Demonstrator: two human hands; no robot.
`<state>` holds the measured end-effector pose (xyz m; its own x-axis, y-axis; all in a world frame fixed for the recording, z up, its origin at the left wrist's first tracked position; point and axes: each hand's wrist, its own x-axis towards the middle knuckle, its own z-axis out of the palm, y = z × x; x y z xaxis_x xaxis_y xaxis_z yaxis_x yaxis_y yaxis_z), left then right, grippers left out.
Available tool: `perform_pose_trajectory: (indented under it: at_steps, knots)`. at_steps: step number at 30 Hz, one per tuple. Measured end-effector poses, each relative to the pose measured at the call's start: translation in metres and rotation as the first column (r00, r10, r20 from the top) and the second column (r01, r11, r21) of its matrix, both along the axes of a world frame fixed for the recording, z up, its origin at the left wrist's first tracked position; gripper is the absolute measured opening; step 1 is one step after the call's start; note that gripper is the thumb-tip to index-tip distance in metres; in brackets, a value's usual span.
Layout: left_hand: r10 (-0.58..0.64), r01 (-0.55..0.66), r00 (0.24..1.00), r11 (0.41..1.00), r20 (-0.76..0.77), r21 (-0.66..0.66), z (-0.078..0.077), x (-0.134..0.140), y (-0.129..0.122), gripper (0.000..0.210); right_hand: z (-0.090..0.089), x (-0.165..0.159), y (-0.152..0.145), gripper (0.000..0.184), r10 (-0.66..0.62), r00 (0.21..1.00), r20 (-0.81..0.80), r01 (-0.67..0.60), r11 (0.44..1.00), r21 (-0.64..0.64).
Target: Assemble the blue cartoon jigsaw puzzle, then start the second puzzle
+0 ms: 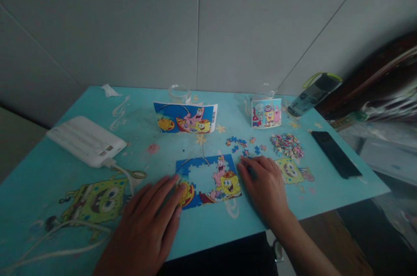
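A partly assembled cartoon jigsaw puzzle (224, 187) lies flat on the table, with a gap in its middle and upper part. My left hand (153, 219) rests at its left edge, fingers stretched out and apart, fingertips on the blue border by the burger picture. Beside the right edge is my right hand (265, 184), its fingers curled and thumb and index tips close together; whatever may be between them is hidden. Just beyond it lie several loose blue puzzle pieces (241, 142). Farther right is a heap of mixed puzzle pieces (287, 145).
Behind the puzzle stands a picture card (187, 118), with a clear round container (180, 92) behind it. A smaller card (266, 113) stands right. A white power bank (86, 141) with a cable lies left. A dark bottle (314, 93) and a black flat object (335, 154) are right.
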<state>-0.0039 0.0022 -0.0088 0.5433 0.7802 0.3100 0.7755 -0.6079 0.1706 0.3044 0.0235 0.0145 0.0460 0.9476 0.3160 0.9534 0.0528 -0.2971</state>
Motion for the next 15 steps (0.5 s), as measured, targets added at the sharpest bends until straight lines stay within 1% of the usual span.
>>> perform_pose_trajectory:
  at_steps: [7,15]
  knots:
    - [0.005,-0.005,1.0,1.0,-0.016,0.016,0.0024,0.001,-0.0004,0.048,-0.0007,0.0015,-0.0001,0.019,0.019,0.999,-0.031,-0.018,1.0,0.008]
    - [0.01,-0.009,1.0,1.0,-0.025,0.006,0.0011,0.001,-0.0003,0.047,-0.001,0.001,-0.0005,0.027,-0.055,0.998,0.01,0.055,0.998,0.004]
